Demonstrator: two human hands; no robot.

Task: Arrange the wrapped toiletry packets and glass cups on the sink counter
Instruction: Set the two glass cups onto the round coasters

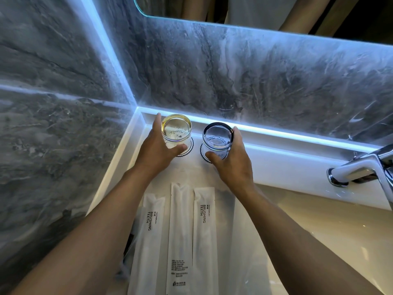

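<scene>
Two glass cups stand at the back left of the white sink counter (119, 167), each on a round dark-edged coaster. My left hand (157, 150) grips the yellow-rimmed glass cup (176, 130). My right hand (231, 165) grips the dark-rimmed glass cup (217, 139). Nearer to me, three long white wrapped toiletry packets lie side by side: the left packet (148, 241) and the right packet (205, 237) read "BRUSHING TEETH", while the middle packet (179, 235) shows small print. My forearms cross over the outer packets.
Grey marble walls close in the counter at the left and back, with a lit strip along a raised ledge (276, 135). A chrome faucet (361, 169) juts in at the right over the basin (319, 231). A mirror (255, 9) hangs above.
</scene>
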